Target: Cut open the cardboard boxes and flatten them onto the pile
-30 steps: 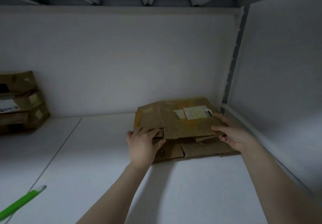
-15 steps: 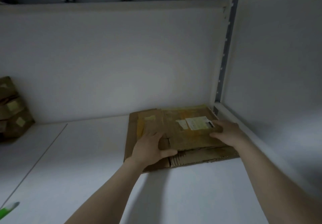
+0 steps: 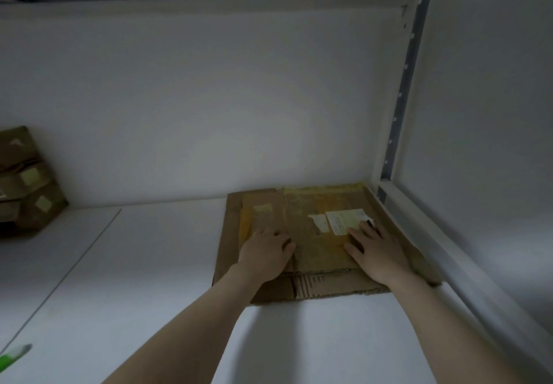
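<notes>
Two hands press down on one pile of flattened cardboard (image 3: 330,287), which lies in the right rear corner of a white shelf (image 3: 155,279). The left hand (image 3: 264,252) lies palm down on the top sheet (image 3: 314,234), fingers loosely spread and gripping nothing. The right hand (image 3: 378,253) lies flat just beside it, fingers straight, their tips touching the one large white label (image 3: 344,221); a smaller paper patch (image 3: 318,222) sits between the two hands. At least two layers show: the top sheet under the palms, and a wider one whose torn, ribbed edge sticks out below the wrists. Beyond the fingertips the pile meets the back wall; just right of the right hand its edge runs along the shelf's side rail (image 3: 443,243) and one punched upright post (image 3: 401,99). Left of the left hand the shelf is bare white board, well apart from a stack of brown boxes (image 3: 27,186), cut off by the frame so the count is unclear. One green-tipped object (image 3: 13,355) pokes in near the left elbow.
</notes>
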